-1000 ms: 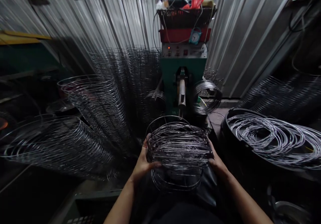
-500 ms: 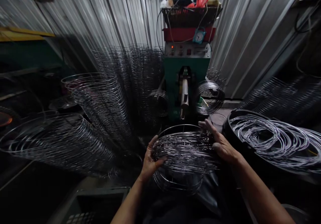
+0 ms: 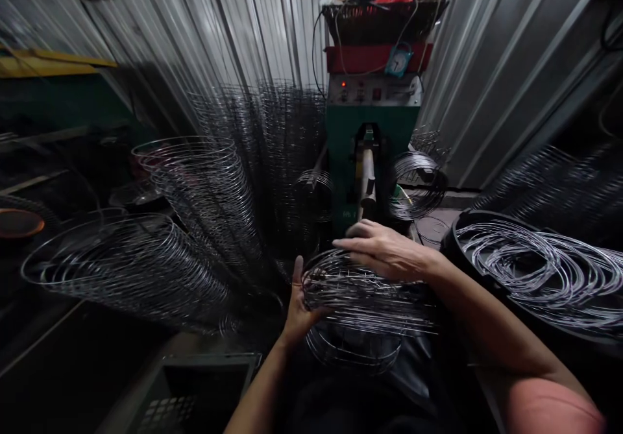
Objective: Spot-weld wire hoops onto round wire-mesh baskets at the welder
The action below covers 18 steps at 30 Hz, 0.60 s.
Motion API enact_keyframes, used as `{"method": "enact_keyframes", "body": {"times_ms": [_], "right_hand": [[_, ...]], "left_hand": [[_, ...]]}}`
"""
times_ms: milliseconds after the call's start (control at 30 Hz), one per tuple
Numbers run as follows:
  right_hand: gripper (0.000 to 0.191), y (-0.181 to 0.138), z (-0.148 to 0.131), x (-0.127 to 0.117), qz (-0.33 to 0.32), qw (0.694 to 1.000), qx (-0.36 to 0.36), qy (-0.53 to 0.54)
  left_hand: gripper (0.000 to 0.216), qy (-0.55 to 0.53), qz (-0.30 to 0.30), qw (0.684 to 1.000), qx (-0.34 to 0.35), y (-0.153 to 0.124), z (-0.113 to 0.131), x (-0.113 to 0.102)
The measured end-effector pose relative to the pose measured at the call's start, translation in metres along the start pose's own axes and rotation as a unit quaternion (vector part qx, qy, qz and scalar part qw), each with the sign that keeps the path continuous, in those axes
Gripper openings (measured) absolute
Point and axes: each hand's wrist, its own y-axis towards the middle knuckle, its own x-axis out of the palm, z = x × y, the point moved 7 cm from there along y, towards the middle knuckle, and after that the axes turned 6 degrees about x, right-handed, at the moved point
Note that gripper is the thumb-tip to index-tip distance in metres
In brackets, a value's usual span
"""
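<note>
Watching from afar, I note the left hand [image 3: 300, 311] clasping the left end of the wire bundle [image 3: 372, 304], thumb in front. Right hand [image 3: 389, 250] lies over the bundle's top, fingers stretched leftward; whether it grips, I cannot tell. Bundle sits above a dark apron [image 3: 360, 398], before the green machine [image 3: 341, 129]; black tub [image 3: 487, 283] of wire rings [image 3: 540, 262] to the right.

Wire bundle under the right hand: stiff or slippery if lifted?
The wire bundle is probably springy rather than floppy: its thin strands hold their lines without drooping. It may shift or snag, as the strands lie unevenly layered with gaps. Possibly slippery too, given its metallic shine.
</note>
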Motion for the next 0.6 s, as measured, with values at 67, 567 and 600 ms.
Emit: {"method": "enact_keyframes", "body": {"times_ms": [67,567,600], "right_hand": [[0.059,0.008,-0.002,0.007,-0.032,0.999,0.016,0.017],[0.13,-0.166,0.103,0.042,0.072,0.91,0.235,0.334],[0.131,-0.171,0.101,0.05,0.111,0.907,0.246,0.322]], "left_hand": [[0.104,0.023,0.015,1.0,0.0,0.0,-0.003,-0.003],[0.058,-0.006,0.132,0.991,-0.037,0.0,-0.031,-0.017],[0.057,-0.006,0.133,0.99,-0.042,0.003,-0.031,-0.013]]}}
